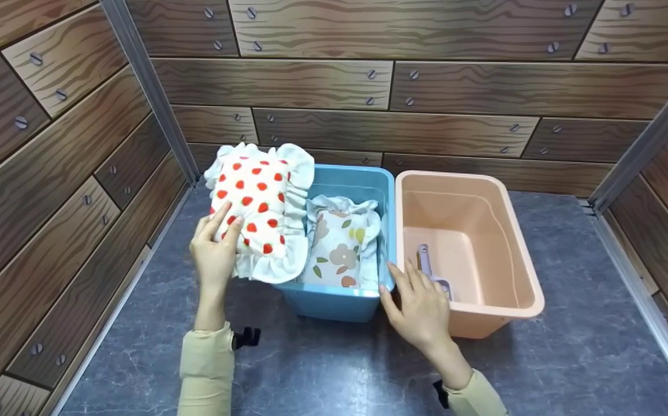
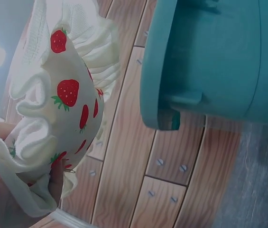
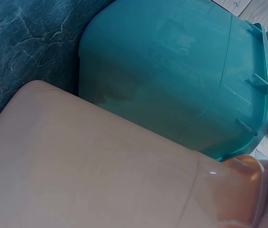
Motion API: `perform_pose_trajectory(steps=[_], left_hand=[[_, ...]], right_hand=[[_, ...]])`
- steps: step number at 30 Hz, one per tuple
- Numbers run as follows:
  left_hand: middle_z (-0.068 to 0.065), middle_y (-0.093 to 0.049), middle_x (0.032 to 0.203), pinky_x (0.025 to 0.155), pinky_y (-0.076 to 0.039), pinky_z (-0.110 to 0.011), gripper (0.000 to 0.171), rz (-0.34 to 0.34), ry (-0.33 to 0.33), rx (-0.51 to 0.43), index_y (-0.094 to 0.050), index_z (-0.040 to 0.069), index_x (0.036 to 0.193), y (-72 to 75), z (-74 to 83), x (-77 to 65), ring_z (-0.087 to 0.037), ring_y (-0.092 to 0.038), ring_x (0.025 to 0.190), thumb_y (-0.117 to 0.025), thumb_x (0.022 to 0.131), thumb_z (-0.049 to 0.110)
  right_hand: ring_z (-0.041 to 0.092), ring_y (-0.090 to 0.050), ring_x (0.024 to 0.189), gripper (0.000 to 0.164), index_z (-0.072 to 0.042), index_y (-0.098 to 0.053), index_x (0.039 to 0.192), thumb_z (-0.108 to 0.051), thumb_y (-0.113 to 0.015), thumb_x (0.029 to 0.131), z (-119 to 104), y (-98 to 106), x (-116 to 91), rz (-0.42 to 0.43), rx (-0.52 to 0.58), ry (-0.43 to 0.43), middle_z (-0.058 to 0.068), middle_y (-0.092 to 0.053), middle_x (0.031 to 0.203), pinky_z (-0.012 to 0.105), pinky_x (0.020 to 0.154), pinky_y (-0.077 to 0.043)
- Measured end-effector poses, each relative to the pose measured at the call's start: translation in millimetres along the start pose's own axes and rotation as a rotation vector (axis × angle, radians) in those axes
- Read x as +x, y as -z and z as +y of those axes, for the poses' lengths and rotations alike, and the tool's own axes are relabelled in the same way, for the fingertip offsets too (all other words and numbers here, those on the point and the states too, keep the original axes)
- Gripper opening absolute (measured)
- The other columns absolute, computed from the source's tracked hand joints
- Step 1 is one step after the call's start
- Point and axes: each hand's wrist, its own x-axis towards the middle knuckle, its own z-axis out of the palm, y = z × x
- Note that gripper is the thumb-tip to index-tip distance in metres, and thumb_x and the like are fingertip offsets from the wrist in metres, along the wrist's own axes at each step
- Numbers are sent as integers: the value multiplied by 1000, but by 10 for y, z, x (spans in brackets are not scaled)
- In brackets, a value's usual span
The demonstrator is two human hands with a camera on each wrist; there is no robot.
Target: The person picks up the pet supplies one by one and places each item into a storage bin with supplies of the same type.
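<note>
A small white pillow with red strawberries and ruffled edges [image 1: 254, 202] is held up at the left by my left hand [image 1: 213, 248], which grips its lower left side. It overlaps the left rim of the blue bin [image 1: 339, 312]. Inside that bin lies a second ruffled pillow, pale with a flower and leaf print [image 1: 334, 248]. My right hand [image 1: 420, 306] touches the near rims where the blue bin meets the peach bin [image 1: 472, 231], its fingers extended. In the left wrist view the strawberry pillow [image 2: 72, 109] bulges beside my fingers.
A purple scoop-like tool [image 1: 424, 260] lies in the peach bin, partly hidden by my right hand. Both bins stand side by side on a dark marbled surface [image 1: 310, 370]. Wood-patterned panels [image 1: 322, 84] wall in the back and both sides.
</note>
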Motion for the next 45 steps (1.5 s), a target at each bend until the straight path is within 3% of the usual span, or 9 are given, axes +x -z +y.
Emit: perform_pose_trajectory(steps=[6,14,24,34,37,45], left_hand=[[-15,-66,98,67,-45,-15,34,-22,-41,0,-72,5,116,-67,30,-10,-8,-57,82,-75,83,3],[-12,-66,95,56,-40,-15,34,-53,-62,1,-73,8,116,-149,24,-30,-7,-52,72,-77,83,6],[-13,-66,96,59,-42,-17,34,-109,-69,-30,-72,7,117,-261,55,-83,-12,-54,76,-76,83,5],[-11,-68,101,67,-46,-19,35,-224,35,-78,-72,7,118,-443,99,-128,-19,-60,85,-76,83,6],[-11,-68,101,65,-45,-19,35,-250,38,-81,-72,6,118,-501,101,-151,-24,-61,86,-76,83,7],[-11,-68,102,74,-48,-20,36,-270,64,-66,-71,6,120,-629,76,-209,-23,-63,90,-75,85,9]], right_hand=[[40,-63,106,47,-11,-65,128,-41,-58,91,-6,4,-1,-9,3,-6,24,-61,129,54,80,-50],[41,-64,105,47,-10,-66,127,-40,-58,91,-1,-4,-3,3,-6,5,25,-61,127,55,79,-51],[41,-63,105,47,-11,-65,127,-40,-58,91,1,-9,-1,-2,-2,-4,25,-61,128,56,79,-51],[41,-62,108,47,-11,-64,129,-39,-60,91,8,-6,-12,-27,7,-29,24,-60,130,56,84,-49],[41,-62,108,47,-10,-64,129,-38,-60,91,10,-7,-12,-22,6,-27,24,-60,130,56,83,-50],[41,-62,106,47,-10,-65,127,-38,-61,90,7,-12,-13,3,5,-11,24,-60,129,56,82,-50]])
